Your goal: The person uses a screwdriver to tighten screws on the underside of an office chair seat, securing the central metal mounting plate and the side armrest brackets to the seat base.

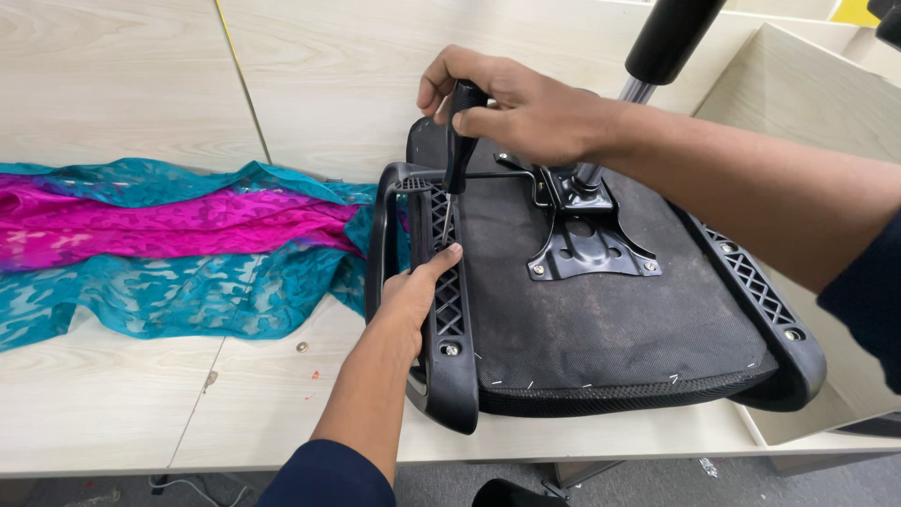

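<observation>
An upturned black office chair seat (601, 319) lies on a pale wooden table (113, 404), its metal mounting plate (582, 239) and gas cylinder (657, 47) pointing up. My right hand (511, 103) grips the black handle of a screwdriver (458, 141), held upright with its tip down at the ribbed plastic armrest bracket (443, 282) on the seat's left side. My left hand (413, 291) clasps that bracket and the armrest loop (380, 235), thumb resting just below the screwdriver tip.
A crumpled teal and magenta patterned cloth (169, 244) spreads over the table to the left of the seat. A pale wooden box or panel (807, 94) stands at the right. The table's front edge runs along the bottom, with grey floor (657, 474) below.
</observation>
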